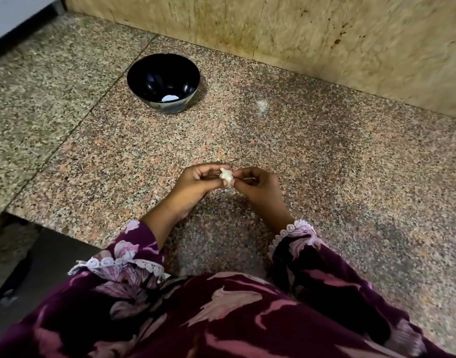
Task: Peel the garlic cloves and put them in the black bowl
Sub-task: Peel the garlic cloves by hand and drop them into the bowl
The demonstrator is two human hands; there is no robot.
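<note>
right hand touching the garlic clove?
Touching. Head view: the right hand's fingers pinch the garlic clove from its right side, no gap visible.

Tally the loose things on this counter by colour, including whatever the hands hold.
Black: 1, the bowl.
White: 2, the garlic pinched between the left hand and right hand, and a white piece in the bowl, too small to identify.
Total: 3.

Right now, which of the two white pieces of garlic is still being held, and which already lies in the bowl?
The garlic clove pinched between the left hand and the right hand is held. The white piece lies alone inside the black bowl.
</note>
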